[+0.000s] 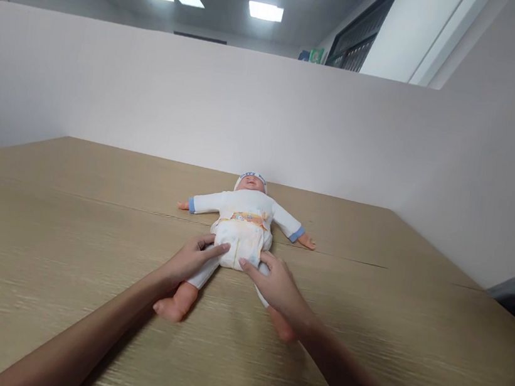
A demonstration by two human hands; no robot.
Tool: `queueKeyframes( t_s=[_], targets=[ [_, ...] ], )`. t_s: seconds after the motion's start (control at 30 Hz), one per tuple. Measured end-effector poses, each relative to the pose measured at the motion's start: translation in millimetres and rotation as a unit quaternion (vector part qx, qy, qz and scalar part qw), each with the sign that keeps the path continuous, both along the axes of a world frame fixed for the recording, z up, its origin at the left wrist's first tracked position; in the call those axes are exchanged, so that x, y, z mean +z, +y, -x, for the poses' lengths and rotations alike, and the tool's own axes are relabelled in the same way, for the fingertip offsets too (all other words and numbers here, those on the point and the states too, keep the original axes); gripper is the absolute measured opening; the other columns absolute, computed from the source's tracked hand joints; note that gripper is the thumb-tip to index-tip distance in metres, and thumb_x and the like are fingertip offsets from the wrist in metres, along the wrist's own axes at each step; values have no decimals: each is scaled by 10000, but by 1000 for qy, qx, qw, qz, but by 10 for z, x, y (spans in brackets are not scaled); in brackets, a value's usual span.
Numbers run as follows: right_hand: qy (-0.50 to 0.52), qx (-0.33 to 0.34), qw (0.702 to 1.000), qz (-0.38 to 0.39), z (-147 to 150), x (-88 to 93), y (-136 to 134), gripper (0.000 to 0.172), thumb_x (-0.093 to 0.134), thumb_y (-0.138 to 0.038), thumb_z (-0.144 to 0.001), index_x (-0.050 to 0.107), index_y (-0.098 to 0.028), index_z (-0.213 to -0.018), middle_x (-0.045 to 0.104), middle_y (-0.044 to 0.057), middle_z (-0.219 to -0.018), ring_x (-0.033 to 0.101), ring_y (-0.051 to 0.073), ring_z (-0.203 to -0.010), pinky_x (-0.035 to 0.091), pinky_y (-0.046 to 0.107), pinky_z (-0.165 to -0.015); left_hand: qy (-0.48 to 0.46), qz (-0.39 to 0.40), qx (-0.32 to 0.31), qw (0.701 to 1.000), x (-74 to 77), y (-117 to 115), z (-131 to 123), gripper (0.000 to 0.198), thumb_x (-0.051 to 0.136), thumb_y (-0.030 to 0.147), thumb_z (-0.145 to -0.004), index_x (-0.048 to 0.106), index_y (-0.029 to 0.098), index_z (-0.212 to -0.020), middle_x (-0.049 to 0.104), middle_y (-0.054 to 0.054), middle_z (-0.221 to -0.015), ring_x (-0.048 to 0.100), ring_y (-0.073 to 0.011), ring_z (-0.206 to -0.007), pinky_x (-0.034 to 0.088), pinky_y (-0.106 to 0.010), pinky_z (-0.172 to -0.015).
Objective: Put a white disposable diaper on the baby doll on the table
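1. A pale wall (193,102) stands behind the wood-grain bench (71,238).
2. The left hand (192,259) and right hand (278,279) seem to pinch the leg edges of a diaper (232,240) worn by a doll (247,201).
3. The doll lies face-up straight ahead, long axis pointing away; neither hand is nearer.
4. Some fingertips are hidden underneath.
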State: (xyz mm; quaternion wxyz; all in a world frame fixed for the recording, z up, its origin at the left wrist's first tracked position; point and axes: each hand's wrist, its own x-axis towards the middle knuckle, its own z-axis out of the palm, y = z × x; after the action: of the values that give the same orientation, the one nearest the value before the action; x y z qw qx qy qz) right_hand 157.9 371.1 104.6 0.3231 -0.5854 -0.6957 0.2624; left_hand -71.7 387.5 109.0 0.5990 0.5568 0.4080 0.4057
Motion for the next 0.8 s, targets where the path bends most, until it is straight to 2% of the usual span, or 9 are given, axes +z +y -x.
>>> queueKeyframes(
  t_s=[0.2, 0.33, 0.53, 0.8],
  targets=[
    [166, 28, 984, 56, 2, -43, 52, 425, 755, -543, -899, 833, -210, -1152, 831, 106, -1259, 754, 345, -1200, 567, 494, -1106, -50, 22, -6, 999, -25, 4, 24, 569, 816, 589, -885, 771, 199, -1297, 764, -118, -1425, 651, -390, -1377, 496, -502, -1163],
    [221, 27, 972, 74, 10, -16, 28, 484, 806, -534, -865, 809, -208, -1222, 811, 109, -1333, 737, 346, -1278, 540, 517, -1171, -77, 47, -15, 996, -17, 2, 30, 543, 826, 569, -889, 763, 196, -1278, 761, -130, -1429, 662, -385, -1376, 504, -497, -1155],
    [227, 15, 971, 67, 38, 28, 5, 479, 826, -479, -861, 766, -236, -1269, 799, 110, -1360, 740, 339, -1289, 566, 520, -1150, -95, 73, 0, 993, -53, 28, 38, 543, 857, 552, -869, 753, 192, -1262, 781, -129, -1389, 693, -356, -1329, 520, -448, -1119],
    [162, -11, 987, 13, 39, -84, -8, 378, 736, -507, -950, 775, -274, -1245, 828, 80, -1256, 756, 319, -1213, 598, 481, -1085, -107, 75, 5, 991, -50, 28, 54, 561, 908, 533, -820, 726, 178, -1214, 794, -146, -1345, 732, -347, -1249, 564, -434, -1035]
  ],
)
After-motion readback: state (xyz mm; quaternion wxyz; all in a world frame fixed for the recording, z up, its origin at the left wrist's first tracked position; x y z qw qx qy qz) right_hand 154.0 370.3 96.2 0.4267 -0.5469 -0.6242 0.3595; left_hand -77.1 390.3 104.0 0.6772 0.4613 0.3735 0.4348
